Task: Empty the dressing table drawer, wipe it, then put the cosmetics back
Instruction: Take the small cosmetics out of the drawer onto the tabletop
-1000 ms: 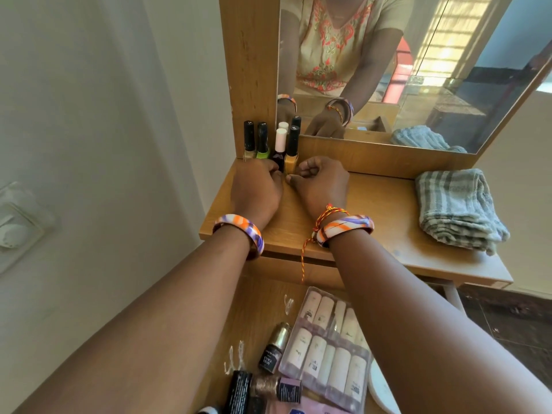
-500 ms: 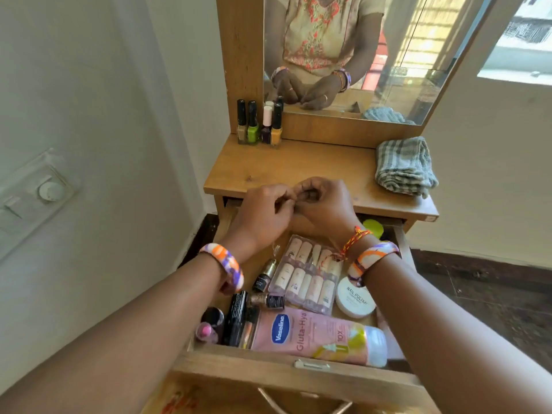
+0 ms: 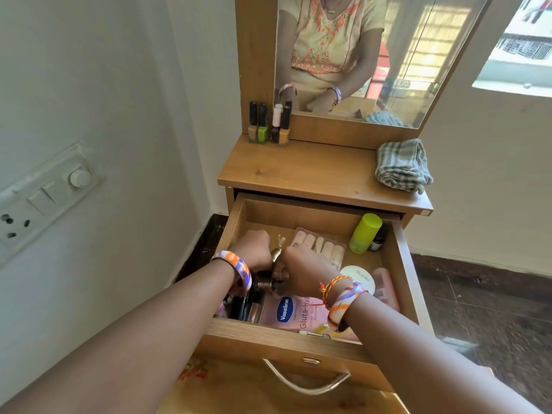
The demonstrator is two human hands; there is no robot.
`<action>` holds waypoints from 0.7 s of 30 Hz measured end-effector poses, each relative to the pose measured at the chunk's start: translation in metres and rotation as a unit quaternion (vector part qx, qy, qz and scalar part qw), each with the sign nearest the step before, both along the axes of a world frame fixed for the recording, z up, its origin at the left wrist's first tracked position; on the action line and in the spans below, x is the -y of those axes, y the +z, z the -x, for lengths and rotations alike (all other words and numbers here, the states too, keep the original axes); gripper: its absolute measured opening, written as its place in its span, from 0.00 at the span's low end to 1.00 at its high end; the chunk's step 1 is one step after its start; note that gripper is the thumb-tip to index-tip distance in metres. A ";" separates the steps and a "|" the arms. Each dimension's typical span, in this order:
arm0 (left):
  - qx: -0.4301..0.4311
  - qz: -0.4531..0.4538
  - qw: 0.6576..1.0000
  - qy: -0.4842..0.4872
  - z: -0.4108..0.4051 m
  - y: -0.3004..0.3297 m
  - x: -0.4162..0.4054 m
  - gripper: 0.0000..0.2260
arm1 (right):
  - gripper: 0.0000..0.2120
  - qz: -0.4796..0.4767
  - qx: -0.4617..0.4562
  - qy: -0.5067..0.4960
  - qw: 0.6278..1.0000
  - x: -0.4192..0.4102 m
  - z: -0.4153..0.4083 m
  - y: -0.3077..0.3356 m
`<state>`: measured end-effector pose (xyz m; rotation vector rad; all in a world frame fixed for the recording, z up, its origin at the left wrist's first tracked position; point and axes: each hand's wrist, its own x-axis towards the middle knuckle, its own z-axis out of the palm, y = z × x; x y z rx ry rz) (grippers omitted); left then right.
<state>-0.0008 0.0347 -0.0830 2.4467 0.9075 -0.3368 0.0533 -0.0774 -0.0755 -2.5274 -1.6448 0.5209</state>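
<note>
A small bottle with a gold cap is being held inside the open drawer, between the left hand and the right hand; both are curled around it. A dark glitter bottle is lying just below the grip. A pink lotion bottle is lying nearer the front. A pack of tubes is placed behind the grip, and a green bottle is standing further right. A folded cloth is resting on the tabletop above.

Matt wood-grain drawer with a shiny metal handle; soft striped cloth lies on the smooth wooden bench.
</note>
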 end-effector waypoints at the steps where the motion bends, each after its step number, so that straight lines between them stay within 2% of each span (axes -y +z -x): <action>1: -0.001 0.021 1.000 0.012 0.000 0.000 -0.001 0.02 | 0.17 -0.001 0.007 0.004 1.000 -0.001 0.001 0.000; 5: 0.041 0.140 0.985 0.090 0.001 0.007 -0.004 0.13 | 0.15 -0.024 -0.002 -0.009 1.000 0.003 -0.001 0.005; 9: 0.093 0.206 0.964 0.142 -0.001 0.027 -0.008 0.10 | 0.11 -0.070 -0.075 -0.034 0.994 0.012 -0.021 0.019; 13: 0.198 0.296 0.920 0.162 -0.002 0.054 -0.023 0.04 | 0.06 -0.110 -0.162 -0.094 0.976 0.017 -0.044 0.038; 15: 0.254 0.351 0.890 0.146 0.001 0.070 -0.033 0.05 | 0.07 -0.148 -0.255 -0.130 0.947 0.018 -0.053 0.051; 17: 0.310 0.379 0.860 0.142 0.003 0.085 -0.042 0.05 | 0.08 -0.201 -0.363 -0.159 0.896 0.017 -0.061 0.063; 19: 0.356 0.350 0.854 0.148 0.002 0.098 -0.051 0.03 | 0.09 -0.254 -0.434 -0.183 0.845 0.014 -0.067 0.073; 21: 0.385 0.274 0.867 0.160 -0.004 0.108 -0.060 0.03 | 0.10 -0.294 -0.467 -0.203 0.809 0.008 -0.072 0.080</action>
